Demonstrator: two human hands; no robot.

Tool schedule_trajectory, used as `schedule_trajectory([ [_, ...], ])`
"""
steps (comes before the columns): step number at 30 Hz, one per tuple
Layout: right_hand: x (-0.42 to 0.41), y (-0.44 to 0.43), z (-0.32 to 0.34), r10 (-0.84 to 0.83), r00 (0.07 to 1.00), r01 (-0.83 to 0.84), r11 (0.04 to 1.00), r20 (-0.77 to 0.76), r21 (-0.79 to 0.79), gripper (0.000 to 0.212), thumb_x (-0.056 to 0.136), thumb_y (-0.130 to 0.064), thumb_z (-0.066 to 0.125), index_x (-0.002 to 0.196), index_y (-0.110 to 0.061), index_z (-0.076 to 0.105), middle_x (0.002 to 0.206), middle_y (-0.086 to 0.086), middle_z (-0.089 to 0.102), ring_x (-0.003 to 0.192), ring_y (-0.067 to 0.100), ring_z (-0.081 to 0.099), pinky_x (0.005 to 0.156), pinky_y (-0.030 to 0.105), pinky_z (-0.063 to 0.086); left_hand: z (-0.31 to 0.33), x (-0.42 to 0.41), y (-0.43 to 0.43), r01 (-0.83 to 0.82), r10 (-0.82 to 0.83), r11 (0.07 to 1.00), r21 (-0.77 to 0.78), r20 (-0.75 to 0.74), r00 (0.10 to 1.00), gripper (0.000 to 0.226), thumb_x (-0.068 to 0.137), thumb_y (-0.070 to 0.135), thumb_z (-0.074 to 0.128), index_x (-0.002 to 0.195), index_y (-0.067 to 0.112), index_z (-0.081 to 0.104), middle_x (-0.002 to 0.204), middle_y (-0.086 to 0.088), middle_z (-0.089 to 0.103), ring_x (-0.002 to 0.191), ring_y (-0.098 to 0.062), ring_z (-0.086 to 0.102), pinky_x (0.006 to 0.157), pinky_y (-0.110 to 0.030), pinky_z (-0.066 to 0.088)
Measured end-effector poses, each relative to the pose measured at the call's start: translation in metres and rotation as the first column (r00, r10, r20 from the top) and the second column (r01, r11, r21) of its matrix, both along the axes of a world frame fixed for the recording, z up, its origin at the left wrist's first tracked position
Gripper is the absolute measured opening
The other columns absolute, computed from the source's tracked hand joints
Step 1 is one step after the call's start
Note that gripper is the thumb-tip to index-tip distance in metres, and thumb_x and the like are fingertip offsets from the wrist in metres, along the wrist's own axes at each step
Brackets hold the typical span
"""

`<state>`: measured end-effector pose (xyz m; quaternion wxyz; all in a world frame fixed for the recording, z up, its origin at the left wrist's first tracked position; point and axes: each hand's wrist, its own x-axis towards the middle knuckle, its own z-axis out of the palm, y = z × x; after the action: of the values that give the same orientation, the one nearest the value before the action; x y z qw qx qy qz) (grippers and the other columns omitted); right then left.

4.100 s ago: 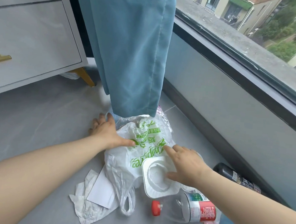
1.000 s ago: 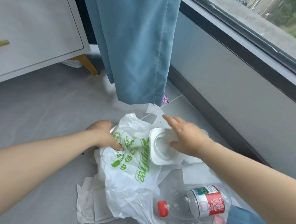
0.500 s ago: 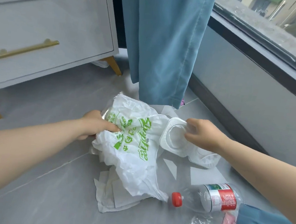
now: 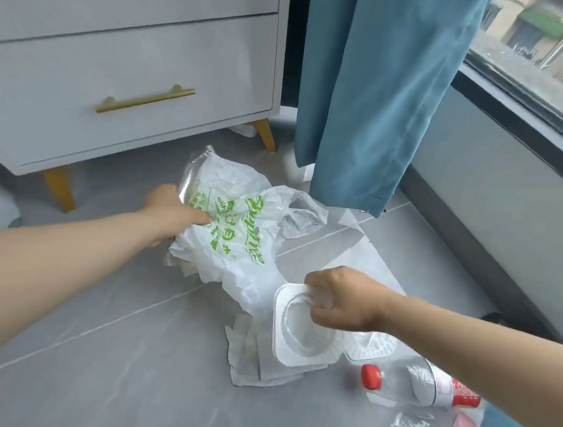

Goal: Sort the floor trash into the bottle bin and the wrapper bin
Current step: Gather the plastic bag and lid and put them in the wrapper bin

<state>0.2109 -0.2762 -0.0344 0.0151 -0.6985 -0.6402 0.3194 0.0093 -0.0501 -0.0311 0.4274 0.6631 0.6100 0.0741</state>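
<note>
Left grip [image 4: 173, 213] clutches plastic bag [image 4: 237, 229]; right grip [image 4: 344, 298] pinches white tray [image 4: 295, 338].

Both forearms are bare from the frame edge to the wrist, with no sleeve, watch or ring showing, and the left hand [image 4: 170, 211] and right hand [image 4: 344, 300] wear no gloves.
</note>
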Motion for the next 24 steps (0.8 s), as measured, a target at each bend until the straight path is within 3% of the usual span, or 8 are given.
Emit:
schedule_trajectory([
  [5, -0.048, -0.003, -0.039, 0.235, 0.971, -0.228, 0.966, 0.051, -0.119, 0.019, 0.084, -0.030, 0.054, 0.097, -0.015, 0.053, 0.097, 0.007, 0.059, 0.093, 0.029, 0.055, 0.080, 0.038, 0.048, -0.007, -0.008, 0.012, -0.095, 0.099, 0.987, 0.130, -0.029, 0.995, 0.042, 0.065, 0.025, 0.084, 0.094, 0.004, 0.063, 0.097, -0.011, 0.067, 0.087, -0.029, 0.065, 0.073, -0.038, 0.055],
  [11, -0.057, 0.006, -0.060, 0.258, 0.965, -0.256, 0.966, 0.051, -0.044, 0.037, 0.090, -0.028, 0.056, 0.124, -0.014, 0.054, 0.132, 0.005, 0.044, 0.123, 0.026, 0.041, 0.097, 0.037, 0.042, -0.020, -0.008, 0.011, -0.071, 0.074, 0.993, 0.095, -0.031, 0.997, 0.046, 0.066, 0.027, 0.084, 0.100, 0.005, 0.063, 0.099, -0.010, 0.067, 0.086, -0.027, 0.065, 0.070, -0.035, 0.054],
  [16, -0.062, 0.019, -0.063, 0.309, 0.951, -0.309, 0.947, -0.007, -0.085, 0.072, 0.084, -0.030, 0.065, 0.147, -0.019, 0.031, 0.151, 0.002, 0.030, 0.139, 0.020, 0.029, 0.110, 0.029, 0.031, -0.026, -0.009, 0.009, -0.037, 0.041, 0.996, 0.085, -0.044, 0.998, 0.047, 0.064, 0.029, 0.085, 0.100, 0.007, 0.064, 0.098, -0.008, 0.067, 0.085, -0.026, 0.065, 0.072, -0.035, 0.055],
  [19, -0.066, 0.025, -0.062, 0.413, 0.910, -0.407, 0.907, 0.038, -0.108, 0.089, 0.083, -0.027, 0.067, 0.153, -0.016, 0.014, 0.155, 0.004, 0.024, 0.142, 0.021, 0.024, 0.114, 0.030, 0.027, -0.028, -0.012, 0.007, -0.030, 0.036, 0.996, 0.089, -0.062, 0.997, 0.043, 0.066, 0.028, 0.085, 0.099, 0.007, 0.065, 0.095, -0.007, 0.067, 0.080, -0.024, 0.063, 0.067, -0.031, 0.050],
  [24, -0.081, 0.024, -0.073, 0.518, 0.841, -0.510, 0.855, 0.154, -0.089, 0.100, 0.080, -0.034, 0.070, 0.154, -0.019, 0.005, 0.159, 0.006, 0.015, 0.136, 0.030, 0.029, 0.107, 0.040, 0.036, -0.031, -0.016, 0.009, -0.041, 0.047, 0.995, 0.089, -0.065, 0.997, 0.044, 0.066, 0.028, 0.084, 0.100, 0.007, 0.065, 0.096, -0.007, 0.067, 0.081, -0.024, 0.063, 0.065, -0.029, 0.047],
])
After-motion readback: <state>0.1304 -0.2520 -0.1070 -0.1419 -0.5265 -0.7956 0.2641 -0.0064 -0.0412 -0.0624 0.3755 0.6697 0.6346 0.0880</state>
